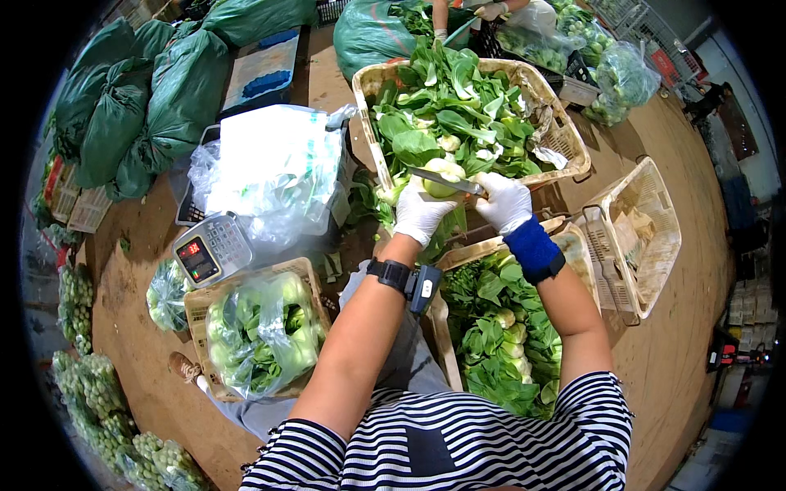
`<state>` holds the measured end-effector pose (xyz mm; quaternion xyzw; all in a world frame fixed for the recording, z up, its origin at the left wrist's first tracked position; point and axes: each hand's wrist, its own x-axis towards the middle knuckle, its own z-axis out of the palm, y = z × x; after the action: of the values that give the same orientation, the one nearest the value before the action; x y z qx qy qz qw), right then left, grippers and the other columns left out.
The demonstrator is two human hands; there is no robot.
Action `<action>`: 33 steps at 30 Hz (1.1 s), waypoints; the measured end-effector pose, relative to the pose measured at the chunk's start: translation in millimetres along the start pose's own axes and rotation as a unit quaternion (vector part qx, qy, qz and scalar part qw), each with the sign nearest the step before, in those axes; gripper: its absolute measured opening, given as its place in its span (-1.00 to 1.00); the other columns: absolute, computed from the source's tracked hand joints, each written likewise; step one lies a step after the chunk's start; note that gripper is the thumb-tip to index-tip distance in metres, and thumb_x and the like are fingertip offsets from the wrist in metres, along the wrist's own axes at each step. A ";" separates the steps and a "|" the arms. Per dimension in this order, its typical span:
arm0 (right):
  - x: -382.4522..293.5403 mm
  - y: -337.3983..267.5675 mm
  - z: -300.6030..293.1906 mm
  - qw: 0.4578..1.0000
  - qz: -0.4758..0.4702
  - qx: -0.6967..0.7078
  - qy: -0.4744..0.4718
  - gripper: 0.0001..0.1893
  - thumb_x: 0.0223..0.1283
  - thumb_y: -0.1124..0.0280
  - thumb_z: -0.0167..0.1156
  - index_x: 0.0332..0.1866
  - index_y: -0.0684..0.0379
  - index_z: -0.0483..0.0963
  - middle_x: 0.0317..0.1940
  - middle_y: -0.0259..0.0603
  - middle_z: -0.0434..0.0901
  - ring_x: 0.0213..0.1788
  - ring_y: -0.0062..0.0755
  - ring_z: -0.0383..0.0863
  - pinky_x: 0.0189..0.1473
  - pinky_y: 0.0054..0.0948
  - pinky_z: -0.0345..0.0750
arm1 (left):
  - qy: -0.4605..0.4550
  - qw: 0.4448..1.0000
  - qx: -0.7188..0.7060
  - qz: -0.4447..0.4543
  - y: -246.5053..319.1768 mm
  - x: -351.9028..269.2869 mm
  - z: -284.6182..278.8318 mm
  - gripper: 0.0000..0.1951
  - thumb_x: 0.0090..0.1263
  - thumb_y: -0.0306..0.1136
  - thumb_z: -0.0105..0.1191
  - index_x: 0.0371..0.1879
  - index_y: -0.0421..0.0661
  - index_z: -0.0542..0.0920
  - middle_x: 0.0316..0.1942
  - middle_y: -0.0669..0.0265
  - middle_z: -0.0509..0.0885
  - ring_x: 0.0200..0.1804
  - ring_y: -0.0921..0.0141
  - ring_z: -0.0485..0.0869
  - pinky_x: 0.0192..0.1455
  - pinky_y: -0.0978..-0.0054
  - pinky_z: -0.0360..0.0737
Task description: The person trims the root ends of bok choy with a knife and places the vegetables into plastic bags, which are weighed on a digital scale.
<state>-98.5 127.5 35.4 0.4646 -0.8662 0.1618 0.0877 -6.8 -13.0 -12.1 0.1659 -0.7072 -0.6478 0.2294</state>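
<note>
My left hand (422, 212), in a white glove, holds a head of bok choy (443, 175) by its pale base. Gloved in white too, my right hand (505, 201) grips a knife (451, 180) whose blade lies across that base. Both hands are at the near edge of a beige plastic crate (574, 162) heaped with loose bok choy leaves (454, 104). Below my forearms a second beige crate (445, 337) holds whole bok choy heads (513, 344). At the left, a bag of bok choy (264, 331) lies in a smaller crate (193, 307) beside a digital scale display (212, 248).
Clear plastic bags (276, 159) are stacked on a dark crate left of my hands. Large green sacks (184, 86) lie beyond. A tilted beige crate (645, 245) stands at right. Another person's gloved hand (491, 11) is at the top, near a green sack (368, 43).
</note>
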 end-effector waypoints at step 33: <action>-64.8 -2.7 16.0 0.804 0.149 0.572 -0.060 -0.37 0.06 0.20 0.31 0.22 0.22 0.29 0.01 -0.13 0.46 0.08 -0.35 0.45 0.14 -0.41 0.41 | -0.278 0.954 0.111 -0.005 -4.3 -33.8 12.0 -0.22 -0.12 -0.13 0.41 0.09 -0.17 0.29 -0.07 0.10 0.55 -0.02 0.30 0.55 0.11 0.42 0.44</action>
<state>-60.4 170.6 1.4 0.3043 -0.6786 0.6110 -0.2713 14.8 14.6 -20.7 0.0070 -0.8098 -0.5867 0.0010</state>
